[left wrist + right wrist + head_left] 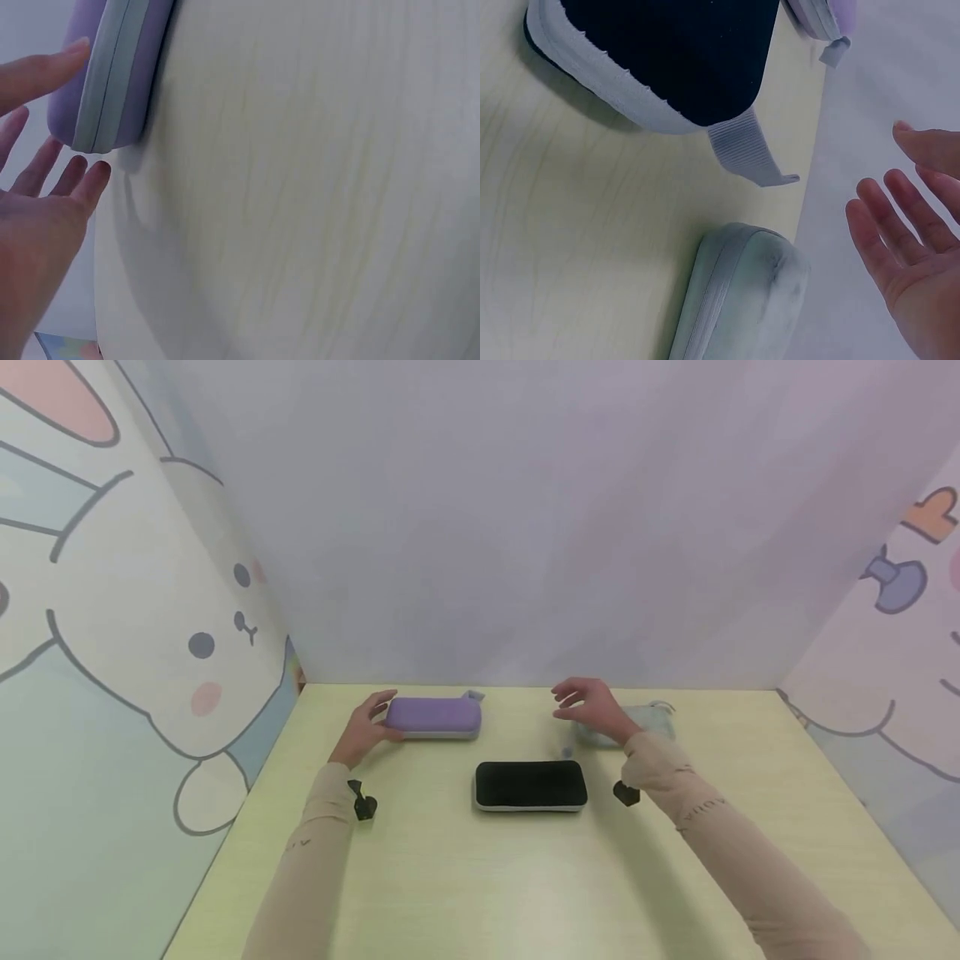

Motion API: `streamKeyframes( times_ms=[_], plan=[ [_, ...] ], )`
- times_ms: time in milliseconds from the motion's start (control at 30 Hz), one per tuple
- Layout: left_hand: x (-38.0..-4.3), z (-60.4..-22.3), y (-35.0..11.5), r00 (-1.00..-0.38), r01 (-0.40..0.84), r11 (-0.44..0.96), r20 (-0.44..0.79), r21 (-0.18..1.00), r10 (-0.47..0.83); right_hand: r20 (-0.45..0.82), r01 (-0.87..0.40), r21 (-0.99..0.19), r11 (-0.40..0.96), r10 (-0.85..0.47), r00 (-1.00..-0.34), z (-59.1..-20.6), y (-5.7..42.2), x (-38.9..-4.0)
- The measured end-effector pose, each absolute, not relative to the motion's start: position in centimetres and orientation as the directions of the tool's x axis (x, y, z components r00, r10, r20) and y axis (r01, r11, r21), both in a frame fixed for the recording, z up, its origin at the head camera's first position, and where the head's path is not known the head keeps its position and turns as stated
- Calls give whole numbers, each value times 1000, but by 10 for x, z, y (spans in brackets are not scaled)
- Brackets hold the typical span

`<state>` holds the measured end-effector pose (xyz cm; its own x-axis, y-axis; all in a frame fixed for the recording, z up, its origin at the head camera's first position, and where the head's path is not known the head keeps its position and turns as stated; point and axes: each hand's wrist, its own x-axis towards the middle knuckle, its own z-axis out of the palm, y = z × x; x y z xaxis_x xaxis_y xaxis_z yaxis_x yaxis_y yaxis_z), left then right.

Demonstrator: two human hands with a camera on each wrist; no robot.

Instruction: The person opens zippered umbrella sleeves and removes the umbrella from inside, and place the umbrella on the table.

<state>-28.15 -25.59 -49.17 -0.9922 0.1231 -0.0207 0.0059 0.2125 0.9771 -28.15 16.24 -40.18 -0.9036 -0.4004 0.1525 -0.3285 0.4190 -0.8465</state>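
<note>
At the back left of the table, a purple zip case [433, 717] with a pale zip band lies flat. My left hand [365, 728] is at its left end, thumb toward the front side and fingers spread around the end. In the left wrist view the thumb [46, 75] overlaps the case; whether it touches is unclear. My right hand [590, 704] hovers in the air with loosely bent fingers, holding nothing. Behind it, partly covered, lies a pale green zip case [654, 723]. Centrally, nearer me, sits a black-topped case [531, 785] with a light band and grey strap [746, 150].
The pale wooden table [480, 885] meets a light wall [480, 527] just behind the cases. Printed cartoon panels stand at the left [150, 635] and right [870, 685]. Dark wrist camera parts [627, 793] show beside both sleeves.
</note>
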Motion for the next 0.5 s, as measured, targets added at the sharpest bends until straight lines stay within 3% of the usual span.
streamKeyframes(
  times_ms=[233,500],
  plan=[
    [-275,-478,-252,-985,-32,221,-68,975,156,130,-302,-863,405,-400,-907,-425,152,-308],
    [-291,-498,-257,-986,-14,218,-49,976,157,99,-260,-899,352,-416,-904,-433,137,-326]
  ],
)
